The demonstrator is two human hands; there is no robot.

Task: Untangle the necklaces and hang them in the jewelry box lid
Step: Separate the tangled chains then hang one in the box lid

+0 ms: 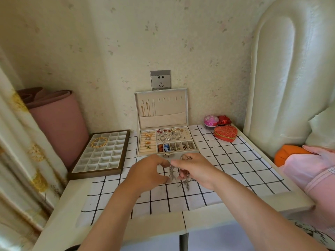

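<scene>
A tangle of silver necklaces (173,172) hangs between my two hands above the checked cloth, just in front of the jewelry box. My left hand (147,172) pinches the chains from the left with curled fingers. My right hand (194,168) grips the same bundle from the right, and loose chain ends dangle below it. The cream jewelry box (165,140) stands open against the wall. Its upright lid (161,107) has a row of hooks, with a few thin gold chains (146,109) hanging at its left side.
A compartment tray (101,154) with a gold necklace (98,142) lies at the left. A red heart-shaped box (225,133) and small pink and red boxes (216,121) sit at the back right. A pink roll (59,124) leans at the left; bedding lies to the right.
</scene>
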